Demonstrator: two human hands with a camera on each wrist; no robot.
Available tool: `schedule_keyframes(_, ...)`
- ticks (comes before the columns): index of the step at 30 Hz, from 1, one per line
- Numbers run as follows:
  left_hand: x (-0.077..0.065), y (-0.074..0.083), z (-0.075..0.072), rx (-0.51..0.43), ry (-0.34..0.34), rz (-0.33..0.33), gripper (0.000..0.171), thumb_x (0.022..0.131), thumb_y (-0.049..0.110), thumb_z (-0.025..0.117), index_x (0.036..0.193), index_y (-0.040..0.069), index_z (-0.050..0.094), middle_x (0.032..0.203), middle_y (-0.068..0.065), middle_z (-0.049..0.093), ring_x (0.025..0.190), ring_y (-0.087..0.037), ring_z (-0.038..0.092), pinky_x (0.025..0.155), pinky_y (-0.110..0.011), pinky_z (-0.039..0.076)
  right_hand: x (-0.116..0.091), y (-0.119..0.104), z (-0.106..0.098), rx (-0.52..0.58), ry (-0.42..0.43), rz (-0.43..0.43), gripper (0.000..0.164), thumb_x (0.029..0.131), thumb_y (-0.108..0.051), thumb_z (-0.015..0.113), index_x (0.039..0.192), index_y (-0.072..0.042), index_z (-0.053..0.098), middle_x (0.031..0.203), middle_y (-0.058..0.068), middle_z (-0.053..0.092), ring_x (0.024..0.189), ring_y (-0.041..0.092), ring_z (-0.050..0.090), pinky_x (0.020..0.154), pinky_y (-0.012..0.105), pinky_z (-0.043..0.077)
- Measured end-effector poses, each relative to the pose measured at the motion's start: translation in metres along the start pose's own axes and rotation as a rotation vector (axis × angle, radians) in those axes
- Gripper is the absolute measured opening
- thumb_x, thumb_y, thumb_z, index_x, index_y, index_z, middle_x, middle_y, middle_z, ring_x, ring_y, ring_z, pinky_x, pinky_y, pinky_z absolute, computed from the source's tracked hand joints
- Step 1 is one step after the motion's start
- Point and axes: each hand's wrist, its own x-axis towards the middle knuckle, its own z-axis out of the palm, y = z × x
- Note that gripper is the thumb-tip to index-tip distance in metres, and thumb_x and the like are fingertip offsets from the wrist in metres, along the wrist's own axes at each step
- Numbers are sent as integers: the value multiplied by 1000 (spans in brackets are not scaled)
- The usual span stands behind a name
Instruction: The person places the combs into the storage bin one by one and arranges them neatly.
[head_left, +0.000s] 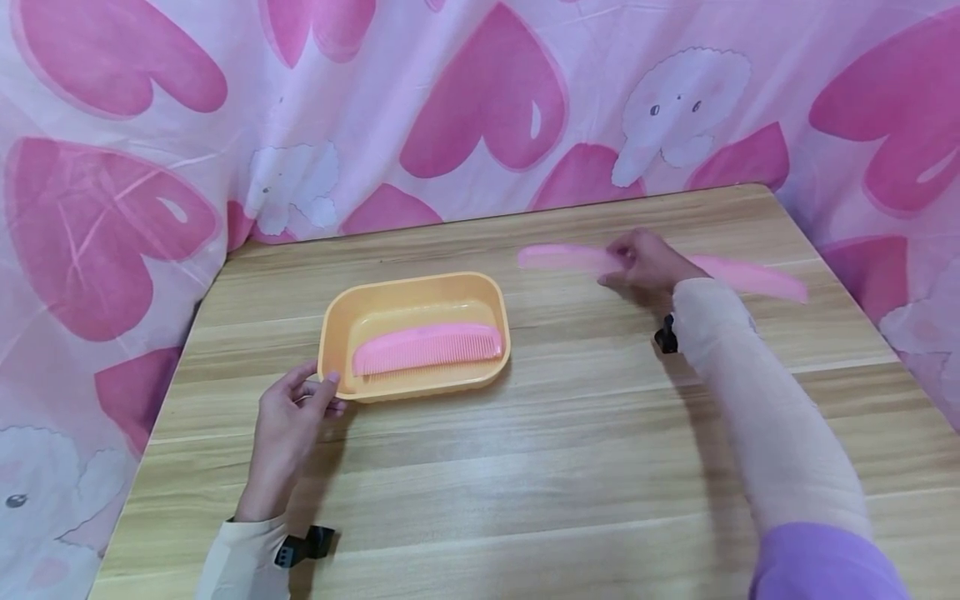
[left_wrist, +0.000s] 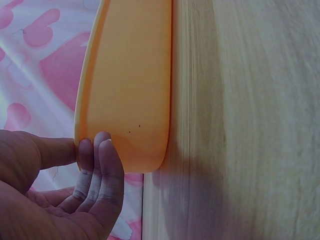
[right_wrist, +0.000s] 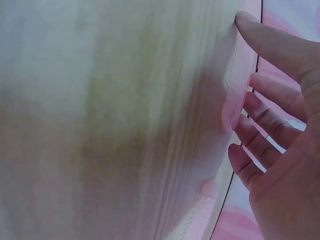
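Note:
My left hand (head_left: pixel 288 425) pinches the near left corner of an orange plastic tray (head_left: pixel 414 393), thumb at the rim and fingers against the outer wall. A pink comb (head_left: pixel 427 346) lies inside the tray, teeth toward me. At the back right, my right hand (head_left: pixel 648 260) reaches over the inner end of another pink comb (head_left: pixel 558 257) on the table. In the right wrist view its thumb and fingers are spread about that comb (right_wrist: pixel 234 107); a firm hold does not show. A further pink comb (head_left: pixel 765 280) lies to the right, partly hidden behind the right hand and wrist.
The wood-grain table (head_left: pixel 480 483) ends at the back against a pink curtain (head_left: pixel 480 100) printed with hearts. Small black devices, one of them a black mount (head_left: pixel 303 547), are strapped at both wrists.

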Motion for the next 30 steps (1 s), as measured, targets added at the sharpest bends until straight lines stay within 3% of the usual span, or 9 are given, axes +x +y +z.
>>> schedule_keyframes(6,-1,1,-1,-1,6,0,53,103,24,61,147,-2,46,92,-9,68,74,-9,69,72,-22,62,-4,-6,5,-30,13,-51,59,88,-20,81,129,15,58,116,28,59,103,36,53,90,50,50)
schedule_keyframes(12,0,1,-1,-2,12,-9,54,103,24,62,148,-2,46,92,-9,68,73,-8,69,71,-22,61,-7,-12,11,-62,18,-49,61,86,-27,84,126,13,61,94,19,57,89,30,52,81,43,49)
schedule_keyframes(17,0,0,0,-1,8,-10,55,103,25,62,148,-2,45,96,-11,68,75,-10,69,72,-23,62,-6,-14,12,-77,28,-49,59,86,-28,84,126,11,63,87,15,58,81,27,53,75,39,48)
schedule_keyframes(25,-1,-2,0,-20,13,36,49,103,22,62,143,-3,50,87,-7,67,71,-10,70,69,-22,61,-6,-12,12,-15,10,8,60,87,-28,82,127,12,61,108,21,61,96,30,53,85,43,50)
schedule_keyframes(30,-1,-2,0,-13,12,38,51,103,24,62,144,-3,49,87,-7,68,71,-9,69,69,-22,61,-6,-13,13,-32,21,13,59,83,-31,85,121,10,64,105,19,63,92,27,56,83,40,51)
